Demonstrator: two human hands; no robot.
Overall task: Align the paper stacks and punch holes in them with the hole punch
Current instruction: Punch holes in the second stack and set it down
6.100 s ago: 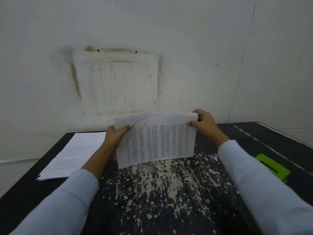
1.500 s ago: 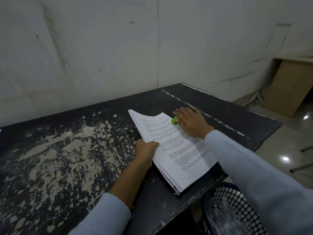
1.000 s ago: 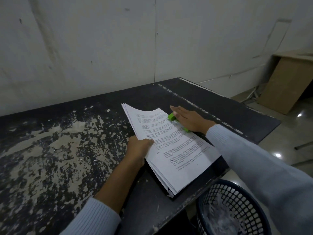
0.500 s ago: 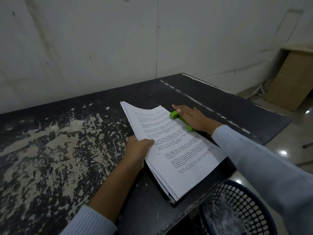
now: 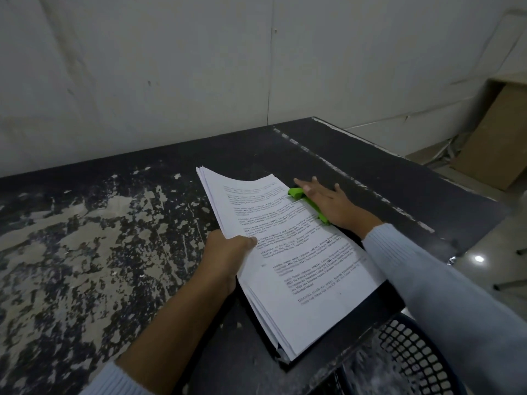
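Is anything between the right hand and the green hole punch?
Nothing visible. The right hand lies flat on the green hole punch, which sits at the right edge of the paper stack that the left hand grips.

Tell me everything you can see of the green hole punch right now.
The hole punch is bright green, long and low, plastic-looking, lying on the black table along the right edge of the paper stack. The right hand lies flat on top, fingers spread, covering most of it; only its far tip and a strip of its paper-side edge show. The paper's edge meets or enters it; I cannot tell which. Its lever position is hidden.
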